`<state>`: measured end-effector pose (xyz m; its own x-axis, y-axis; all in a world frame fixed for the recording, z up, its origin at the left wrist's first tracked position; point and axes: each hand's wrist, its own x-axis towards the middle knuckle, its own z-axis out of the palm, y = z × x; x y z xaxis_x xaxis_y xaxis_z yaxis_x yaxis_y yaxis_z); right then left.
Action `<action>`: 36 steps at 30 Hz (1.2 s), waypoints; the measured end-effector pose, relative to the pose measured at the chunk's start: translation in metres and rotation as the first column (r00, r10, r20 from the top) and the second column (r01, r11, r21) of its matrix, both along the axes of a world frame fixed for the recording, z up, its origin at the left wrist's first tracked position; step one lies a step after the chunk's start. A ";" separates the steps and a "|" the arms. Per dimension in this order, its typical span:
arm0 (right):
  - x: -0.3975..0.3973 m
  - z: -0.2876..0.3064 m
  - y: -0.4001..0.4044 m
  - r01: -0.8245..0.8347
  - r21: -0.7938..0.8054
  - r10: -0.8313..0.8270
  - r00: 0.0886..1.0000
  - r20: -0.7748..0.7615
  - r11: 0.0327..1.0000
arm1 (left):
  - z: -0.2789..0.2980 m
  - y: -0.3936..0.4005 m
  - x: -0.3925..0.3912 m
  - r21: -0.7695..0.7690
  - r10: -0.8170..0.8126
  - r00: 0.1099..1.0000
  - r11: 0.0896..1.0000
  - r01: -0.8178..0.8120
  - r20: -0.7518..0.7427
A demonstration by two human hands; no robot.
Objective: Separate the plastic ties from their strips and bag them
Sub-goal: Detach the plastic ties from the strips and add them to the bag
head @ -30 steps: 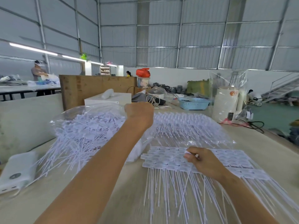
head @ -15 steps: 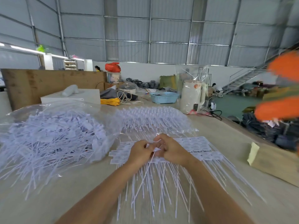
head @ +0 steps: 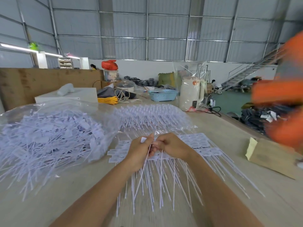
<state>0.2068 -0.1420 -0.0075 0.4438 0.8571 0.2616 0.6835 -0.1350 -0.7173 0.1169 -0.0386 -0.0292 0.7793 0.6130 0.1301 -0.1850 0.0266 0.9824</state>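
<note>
Head | white tie [head: 142, 169] pinched, left hand [head: 139, 152] | thin, long-tailed

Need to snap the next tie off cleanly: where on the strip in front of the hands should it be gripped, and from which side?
Probably grip the tie by its flat tag head, where the left hand and right hand meet on the strip of ties. The heads sit joined in a row; the thin tails trail toward the person, so come from the near side, above the tails. A tail would likely just flex.

No words to read

The tags [head: 193, 141] in the middle have tiny dark marks, too small and blurry to read.
</note>
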 end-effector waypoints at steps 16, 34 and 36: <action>0.017 0.003 -0.012 0.191 0.029 -0.190 0.929 0.319 0.981 | 0.014 0.022 -0.016 0.068 -0.007 0.933 0.997 0.034 -0.359; -0.013 0.001 0.014 0.110 0.267 -0.128 0.990 0.051 0.957 | 0.013 0.000 -0.009 -0.096 -0.195 0.978 0.978 0.188 -0.078; -0.012 0.000 0.015 0.115 0.266 -0.125 0.992 0.021 0.957 | 0.011 0.002 -0.010 -0.069 -0.151 0.988 0.986 0.149 -0.034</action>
<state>0.1947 -0.1270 -0.0075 0.5247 0.6965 0.4894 0.7007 -0.0269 -0.7129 0.1072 -0.0364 -0.0186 0.8668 0.4950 0.0607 -0.1354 0.1163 0.9840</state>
